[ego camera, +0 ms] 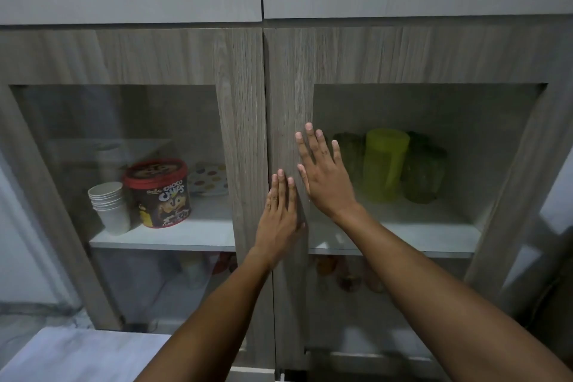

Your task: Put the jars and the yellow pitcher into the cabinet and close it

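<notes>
Both glass-fronted doors of the wooden cabinet (242,77) appear shut. Behind the right pane, the yellow pitcher (384,164) stands on the shelf between two greenish jars, one on its left (350,152) and one on its right (424,170). My left hand (280,214) lies flat, fingers together, on the right door's wooden frame beside the centre seam. My right hand (322,174) presses flat with fingers spread on the same frame, slightly higher, overlapping the edge of the glass. Neither hand holds anything.
Behind the left pane stand a stack of white paper cups (110,205), a red Choco Chips tub (159,192) and a dotted box (210,178). Blurred items sit on the lower shelf (347,276). A white surface (83,353) lies at lower left.
</notes>
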